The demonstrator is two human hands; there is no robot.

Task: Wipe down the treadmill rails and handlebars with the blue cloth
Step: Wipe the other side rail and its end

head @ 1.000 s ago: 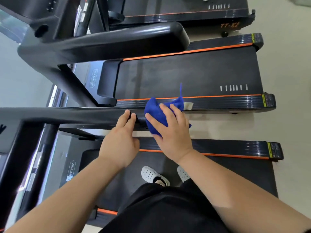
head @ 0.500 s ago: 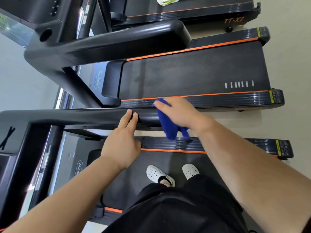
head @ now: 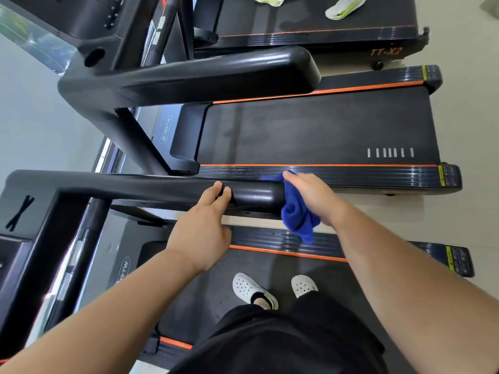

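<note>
Right hand [head: 313,197] clamps crumpled blue cloth [head: 297,217] against rounded end of glossy black plastic handlebar [head: 253,195]; left hand [head: 204,230] rests fingers together beside it. Judged early: ribbed black side rail [head: 283,240] below handlebar looks unwiped.

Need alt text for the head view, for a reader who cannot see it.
Standing on a treadmill, a person presses a blue cloth against the rounded end of its black handlebar with the right hand, while the left hand rests fingers on the bar. More treadmills lie beyond.
</note>
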